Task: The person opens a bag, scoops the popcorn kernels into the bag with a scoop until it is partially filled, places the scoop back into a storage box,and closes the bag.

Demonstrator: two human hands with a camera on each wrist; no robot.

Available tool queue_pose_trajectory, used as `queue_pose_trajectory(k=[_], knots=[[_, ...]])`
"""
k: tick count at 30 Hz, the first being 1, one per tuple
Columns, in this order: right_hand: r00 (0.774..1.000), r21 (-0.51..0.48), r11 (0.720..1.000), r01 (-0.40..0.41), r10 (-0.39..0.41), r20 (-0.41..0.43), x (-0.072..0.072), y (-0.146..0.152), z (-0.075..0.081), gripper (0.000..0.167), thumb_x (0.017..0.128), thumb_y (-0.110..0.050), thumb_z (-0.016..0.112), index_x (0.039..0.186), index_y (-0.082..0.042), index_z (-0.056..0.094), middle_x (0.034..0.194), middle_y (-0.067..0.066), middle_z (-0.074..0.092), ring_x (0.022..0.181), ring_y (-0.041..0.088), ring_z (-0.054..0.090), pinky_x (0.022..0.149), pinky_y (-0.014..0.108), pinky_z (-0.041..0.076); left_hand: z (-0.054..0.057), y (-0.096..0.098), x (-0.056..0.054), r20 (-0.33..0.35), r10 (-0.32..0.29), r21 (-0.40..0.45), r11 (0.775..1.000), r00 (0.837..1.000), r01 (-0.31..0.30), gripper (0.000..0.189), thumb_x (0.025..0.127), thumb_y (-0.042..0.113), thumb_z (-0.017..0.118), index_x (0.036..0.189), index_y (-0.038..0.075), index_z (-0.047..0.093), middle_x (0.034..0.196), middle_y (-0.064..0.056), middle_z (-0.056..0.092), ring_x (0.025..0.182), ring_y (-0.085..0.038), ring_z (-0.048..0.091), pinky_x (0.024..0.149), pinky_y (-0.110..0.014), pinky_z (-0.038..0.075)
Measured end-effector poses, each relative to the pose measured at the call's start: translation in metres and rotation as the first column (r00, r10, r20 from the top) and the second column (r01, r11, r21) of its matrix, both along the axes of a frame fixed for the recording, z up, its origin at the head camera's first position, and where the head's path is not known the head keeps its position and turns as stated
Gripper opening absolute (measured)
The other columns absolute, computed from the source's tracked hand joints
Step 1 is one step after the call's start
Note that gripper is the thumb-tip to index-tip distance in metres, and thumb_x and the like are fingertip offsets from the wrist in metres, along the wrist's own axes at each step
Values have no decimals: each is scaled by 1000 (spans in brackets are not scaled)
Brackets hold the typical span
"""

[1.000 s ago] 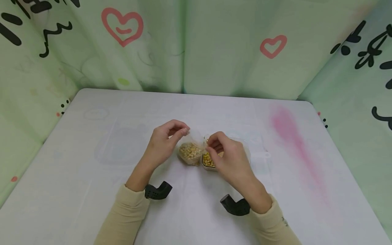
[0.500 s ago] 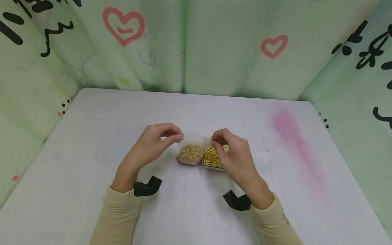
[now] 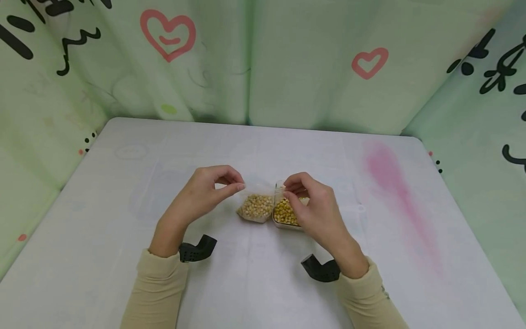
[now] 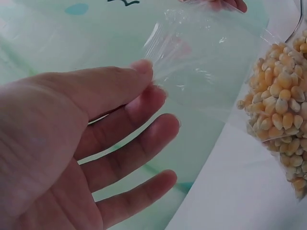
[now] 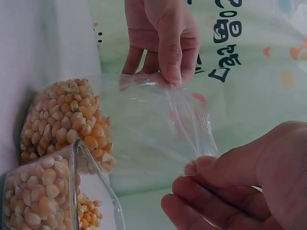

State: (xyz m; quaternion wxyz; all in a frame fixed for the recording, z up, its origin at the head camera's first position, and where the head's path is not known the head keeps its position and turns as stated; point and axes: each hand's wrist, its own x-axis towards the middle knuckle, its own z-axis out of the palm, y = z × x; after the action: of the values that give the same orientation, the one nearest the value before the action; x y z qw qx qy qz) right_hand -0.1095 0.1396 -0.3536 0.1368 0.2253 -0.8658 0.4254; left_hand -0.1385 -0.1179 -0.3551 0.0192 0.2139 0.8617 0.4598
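A clear plastic bag (image 3: pixel 255 207), its lower part filled with corn kernels (image 5: pixel 64 120), stands on the table with its top stretched between both hands. My left hand (image 3: pixel 210 191) pinches one top corner between thumb and forefinger, the other fingers loosely spread in the left wrist view. At the opposite corner, the thumb and forefinger of my right hand (image 3: pixel 314 203) pinch the bag's edge. Just right of the bag, a clear container (image 3: pixel 286 225) holds more yellow kernels. My right hand hangs over that container and hides part of it in the head view.
The white table (image 3: pixel 102 256) carries a pink smear (image 3: pixel 394 187) at the right. Green curtains (image 3: pixel 296 68) with hearts and black marks hang behind and at both sides. A black wrist camera (image 3: pixel 198 249) sits on the left wrist, another (image 3: pixel 320 268) on the right.
My left hand has moved left and slightly down, and the right hand a little right. The bag's top is spread wider, and its kernels lie lower and broader.
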Motion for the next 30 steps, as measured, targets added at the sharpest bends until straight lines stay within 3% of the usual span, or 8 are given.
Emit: queue_pose_trajectory(k=[5, 13, 20, 30], knots=[[999, -22, 1000, 14, -14, 33, 0, 1, -1, 16, 88, 2, 68, 101, -5, 63, 93, 2, 69, 83, 10, 66, 77, 24, 55, -1, 1, -1, -32, -24, -25, 999, 999, 23, 5, 93, 20, 70, 96, 15, 70, 93, 5, 71, 92, -10, 66, 83, -34, 53], [997, -32, 999, 19, -16, 73, 0, 0, 0, 16, 88, 1, 68, 103, -5, 64, 97, 3, 69, 87, 11, 66, 79, 26, 56, -1, 4, 0, -145, -82, -81, 994, 986, 71, 6, 93, 16, 67, 94, 10, 67, 92, 1, 69, 85, -12, 59, 76, -31, 49], [995, 10, 1000, -7, 6, 99, -1, -3, -2, 10, 90, -2, 67, 99, -6, 68, 97, 4, 71, 86, 12, 66, 79, 31, 57, 0, 5, 1, -124, -73, -56, 996, 990, 66, 6, 93, 16, 69, 95, 11, 67, 95, 2, 69, 93, -12, 63, 87, -35, 52], [994, 88, 996, 20, -29, 109, -1, -2, -3, 4, 92, -8, 69, 95, -7, 70, 89, 2, 71, 79, 11, 65, 75, 32, 57, -6, 12, 0, -148, -110, -48, 993, 983, 104, 7, 92, 15, 70, 96, 10, 68, 95, 1, 70, 92, -13, 65, 85, -35, 54]])
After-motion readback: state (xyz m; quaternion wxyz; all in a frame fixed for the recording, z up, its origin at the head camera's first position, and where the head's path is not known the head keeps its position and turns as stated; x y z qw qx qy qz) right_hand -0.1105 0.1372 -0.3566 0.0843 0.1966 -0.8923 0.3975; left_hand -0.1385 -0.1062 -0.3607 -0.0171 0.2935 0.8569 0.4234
